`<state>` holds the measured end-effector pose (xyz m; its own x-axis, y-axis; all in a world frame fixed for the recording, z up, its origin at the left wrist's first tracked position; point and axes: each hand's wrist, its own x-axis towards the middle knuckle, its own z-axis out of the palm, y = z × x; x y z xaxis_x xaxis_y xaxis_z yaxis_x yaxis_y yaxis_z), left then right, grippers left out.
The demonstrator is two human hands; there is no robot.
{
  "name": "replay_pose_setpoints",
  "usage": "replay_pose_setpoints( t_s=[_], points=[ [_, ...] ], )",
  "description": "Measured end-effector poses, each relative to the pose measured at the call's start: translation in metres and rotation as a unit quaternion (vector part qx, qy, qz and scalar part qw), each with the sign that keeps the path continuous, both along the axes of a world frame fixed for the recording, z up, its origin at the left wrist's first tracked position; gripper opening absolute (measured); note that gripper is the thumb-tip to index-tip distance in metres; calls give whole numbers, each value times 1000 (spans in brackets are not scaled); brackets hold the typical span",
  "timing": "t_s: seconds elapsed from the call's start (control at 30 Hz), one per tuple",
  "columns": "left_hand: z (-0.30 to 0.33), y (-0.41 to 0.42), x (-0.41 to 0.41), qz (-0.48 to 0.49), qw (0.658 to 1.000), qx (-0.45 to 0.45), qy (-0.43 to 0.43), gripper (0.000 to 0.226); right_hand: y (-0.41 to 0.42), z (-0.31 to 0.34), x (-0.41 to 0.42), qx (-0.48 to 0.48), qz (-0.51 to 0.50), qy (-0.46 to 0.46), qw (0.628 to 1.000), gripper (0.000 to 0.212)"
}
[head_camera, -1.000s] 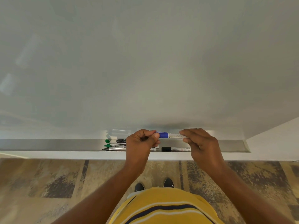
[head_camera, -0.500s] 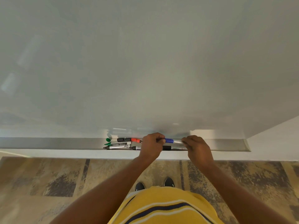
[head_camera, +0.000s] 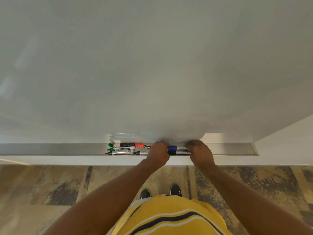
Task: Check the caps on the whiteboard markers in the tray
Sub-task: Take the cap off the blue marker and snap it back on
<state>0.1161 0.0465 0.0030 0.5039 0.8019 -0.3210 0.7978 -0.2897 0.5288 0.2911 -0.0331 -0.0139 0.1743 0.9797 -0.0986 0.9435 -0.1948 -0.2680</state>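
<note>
left hand (head_camera: pixel 159 154): down at the tray, fingers curled around the cap end of the blue marker; knuckles face the camera, fingertips hidden
right hand (head_camera: pixel 200 152): at the other end of the same marker, fingers closed on its white barrel
blue marker (head_camera: pixel 177 147): lies level between the two hands, blue cap toward the left hand, only the middle stretch visible; at tray level, can't tell if it rests on the tray or is held just above
tray (head_camera: pixel 50 149): long grey ledge along the bottom edge of the whiteboard (head_camera: pixel 152 65), markers bunched around its middle
black marker (head_camera: pixel 179 152): in the tray just in front of the blue one, black cap toward the left hand, ends covered by both hands
red marker (head_camera: pixel 142 145): at the back of the tray, left of the left hand, slightly tilted, red cap touching a black cap (head_camera: pixel 127 144)
green markers (head_camera: pixel 121 148): left group, one loose-looking green cap (head_camera: pixel 110 145) at the back by the board, a second green tip just in front; too small to tell if seated
silver marker (head_camera: pixel 121 152): front row, dark tip pointing left
floor (head_camera: pixel 50 187): mottled tan and grey, shoes (head_camera: pixel 175 190) visible under a yellow striped shirt (head_camera: pixel 169 217)
</note>
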Motion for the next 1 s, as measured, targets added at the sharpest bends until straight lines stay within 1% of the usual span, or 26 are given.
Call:
replay_pose_setpoints(
  t_s=[0.13,0.3,0.37,0.47,0.53,0.6,0.67,0.77,0.83,0.93,1.0],
  points=[
    [-1,-3,-1,-14,1000,9,9,22,-1,0,-3,-19,0,-5,1000,37],
    [-1,-4,-4,-22,1000,15,1,23,-2,2,-1,-23,10,-11,1000,39],
    [-1,-4,-5,-21,1000,14,-8,23,-1,2,0,-15,8,-11,1000,40],
    [-1,-6,-11,-15,999,22,-24,17,2,4,-4,16,1,-5,1000,40],
    [-2,-6,-19,-2,998,36,-54,20,7,6,-12,43,7,8,999,40],
    [-3,-4,-30,15,996,57,-71,33,12,9,-25,63,24,19,998,36],
    [-4,0,-43,25,994,81,-74,37,19,10,-40,81,58,48,994,32],
    [-5,9,-67,48,991,110,-66,30,32,10,-68,85,110,102,985,26],
    [-5,16,-83,64,989,124,-55,23,38,8,-86,73,134,119,981,26],
    [-2,28,-108,89,986,136,-42,18,47,6,-109,53,157,120,979,26],
    [0,38,-124,100,986,136,-16,19,54,4,-123,42,177,99,978,26]
  ],
)
